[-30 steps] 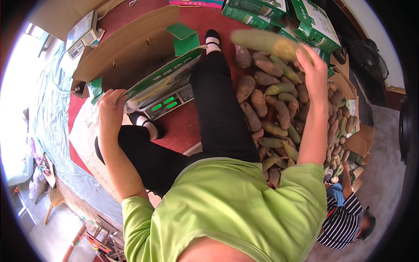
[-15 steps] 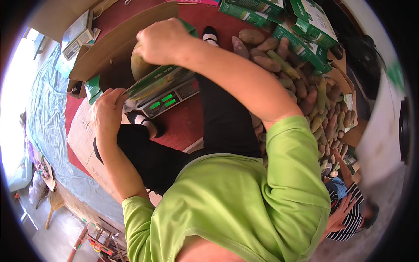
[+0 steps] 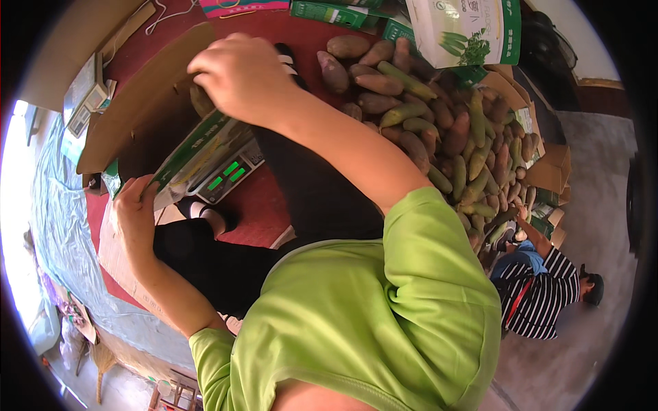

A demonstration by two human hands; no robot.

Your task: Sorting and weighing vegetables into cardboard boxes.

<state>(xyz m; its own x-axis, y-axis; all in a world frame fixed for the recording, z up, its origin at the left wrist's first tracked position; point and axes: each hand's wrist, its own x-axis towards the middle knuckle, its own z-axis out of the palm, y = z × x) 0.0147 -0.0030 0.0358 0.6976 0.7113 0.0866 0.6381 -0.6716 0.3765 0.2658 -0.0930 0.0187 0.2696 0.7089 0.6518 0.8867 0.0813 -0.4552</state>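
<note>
A cardboard box (image 3: 140, 113) with a green printed side stands in front of me on a digital scale (image 3: 229, 179) with green lit numbers. My left hand (image 3: 135, 212) grips the box's near left edge, thumb and fingers pinched over the rim. Over the box's right part hovers my right hand (image 3: 241, 77), its fingers loosely bent and apart. Just below those fingers a greenish radish (image 3: 200, 101) shows inside the box; its lower part is hidden by the box wall. A large heap of green and reddish radishes (image 3: 456, 130) lies to the right.
Green-and-white printed cartons (image 3: 466, 31) stand behind the heap. A second scale (image 3: 86, 96) is at the far left, next to blue plastic sheeting (image 3: 58, 185). A person in a striped top (image 3: 538, 291) reaches to the heap's near right end. A broom (image 3: 103, 363) is at lower left.
My view has swung to the right. My right hand has loosened from the radish, which sits lower in the box. The left hand keeps its hold on the edge. The other person has come more into view.
</note>
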